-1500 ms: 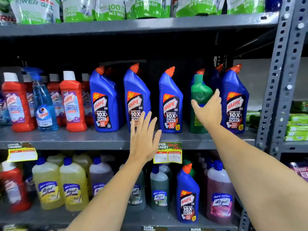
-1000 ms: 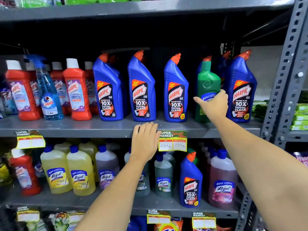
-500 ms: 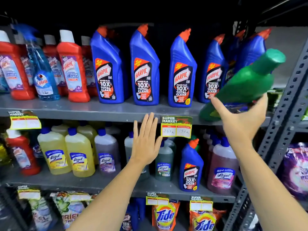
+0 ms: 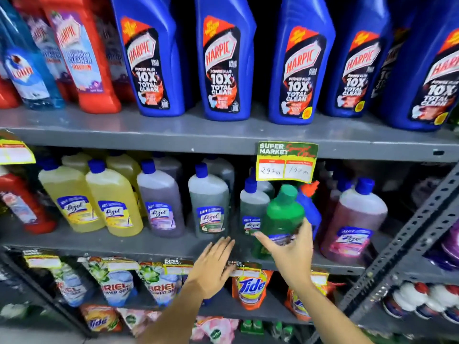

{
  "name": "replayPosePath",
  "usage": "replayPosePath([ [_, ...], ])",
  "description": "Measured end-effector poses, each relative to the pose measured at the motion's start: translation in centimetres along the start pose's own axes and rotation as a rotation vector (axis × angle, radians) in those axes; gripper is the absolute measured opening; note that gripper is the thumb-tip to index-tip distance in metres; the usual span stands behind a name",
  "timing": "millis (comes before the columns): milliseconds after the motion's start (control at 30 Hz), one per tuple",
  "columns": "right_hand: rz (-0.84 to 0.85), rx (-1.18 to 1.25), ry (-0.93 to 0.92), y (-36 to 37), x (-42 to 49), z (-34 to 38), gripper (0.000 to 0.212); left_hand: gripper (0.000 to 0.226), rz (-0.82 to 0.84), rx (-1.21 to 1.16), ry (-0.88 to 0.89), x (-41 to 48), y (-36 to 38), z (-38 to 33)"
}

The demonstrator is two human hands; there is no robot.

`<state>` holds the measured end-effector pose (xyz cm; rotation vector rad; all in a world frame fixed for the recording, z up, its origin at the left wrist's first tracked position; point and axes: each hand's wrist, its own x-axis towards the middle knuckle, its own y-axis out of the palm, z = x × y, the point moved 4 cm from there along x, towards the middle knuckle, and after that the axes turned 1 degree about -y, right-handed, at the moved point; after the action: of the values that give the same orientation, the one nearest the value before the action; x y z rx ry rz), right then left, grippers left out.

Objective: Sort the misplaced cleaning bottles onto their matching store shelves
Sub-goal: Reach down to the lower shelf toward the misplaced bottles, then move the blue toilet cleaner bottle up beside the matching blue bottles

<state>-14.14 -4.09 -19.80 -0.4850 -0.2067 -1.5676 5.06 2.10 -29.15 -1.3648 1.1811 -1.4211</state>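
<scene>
Green bottle going down onto the Lizol shelf, not yet let go.

Working down from the shelf as landmark: a blue Harpic row stands one level above it; on it stand yellow, purple and grey-green Lizol bottles, and a stray blue Harpic bottle (orange cap) sits just behind the green one. The right hand wraps the green bottle's lower body from the front, upright or nearly so, near the shelf's front edge; whether its base touches I cannot tell. The left hand hovers open and flat, holding nothing, at that edge. Best, I judge, to seat the base flat beside the grey-green Lizol bottle before loosening the fingers.
</scene>
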Motion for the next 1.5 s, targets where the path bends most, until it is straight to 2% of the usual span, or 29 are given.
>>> replayPosePath([
  [167, 0.061, -0.078, 0.099, 4.7, 0.4, -4.1, 0.094, 0.064, 0.162, -0.025, -0.019, 0.2, 3.5, 0.8],
  [333, 0.027, -0.114, 0.178, 6.7, -0.4, -6.2, 0.095, 0.065, 0.153, -0.014, -0.046, -0.1, 4.8, 0.9],
  [500, 0.028, -0.204, 0.178, 7.1, -0.8, -6.7, 0.096, 0.066, 0.114, 0.004, -0.049, 0.0, 4.9, 1.0],
  [633, 0.029, -0.164, 0.136, 6.7, -1.8, -6.6, 0.097, 0.067, 0.113, 0.004, -0.055, 0.0, 4.9, 1.1],
  [700, -0.021, -0.146, 0.105, 5.5, -3.0, -6.7, 0.089, 0.067, 0.125, -0.017, -0.057, -0.1, 5.0, 1.1],
  [833, -0.260, -0.207, 0.016, 1.4, -3.4, -7.1, 0.057, 0.065, 0.122, -0.003, -0.044, -0.2, 4.8, 1.2],
  [867, -0.309, -0.229, 0.031, 0.5, -2.8, -7.4, 0.059, 0.065, 0.127, -0.005, -0.041, -0.2, 4.8, 1.2],
  [933, -0.346, -0.315, 0.109, -0.8, -1.6, -8.1, 0.074, 0.065, 0.145, 0.007, -0.044, -0.3, 4.8, 1.2],
  [1033, -0.251, -0.431, 0.228, -1.0, 0.0, -9.4, 0.106, 0.066, 0.160, 0.017, -0.066, -0.3, 4.7, 1.1],
  [1100, -0.191, -0.413, 0.265, -0.7, 1.0, -10.1, 0.117, 0.067, 0.176, 0.018, -0.077, -0.3, 4.8, 1.0],
  [1267, -0.180, -0.346, 0.272, -1.1, 2.4, -10.5, 0.113, 0.063, 0.189, 0.006, -0.102, -0.2, 4.1, 0.5],
  [1333, -0.185, -0.328, 0.280, -1.8, 1.9, -10.1, 0.113, 0.056, 0.122, -0.041, -0.079, -0.6, 2.9, 0.1],
  [1500, -0.225, -0.169, 0.211, -4.8, -1.0, -7.1, 0.103, 0.042, -0.369, -0.181, 0.112, 0.7, -6.5, -2.0],
])
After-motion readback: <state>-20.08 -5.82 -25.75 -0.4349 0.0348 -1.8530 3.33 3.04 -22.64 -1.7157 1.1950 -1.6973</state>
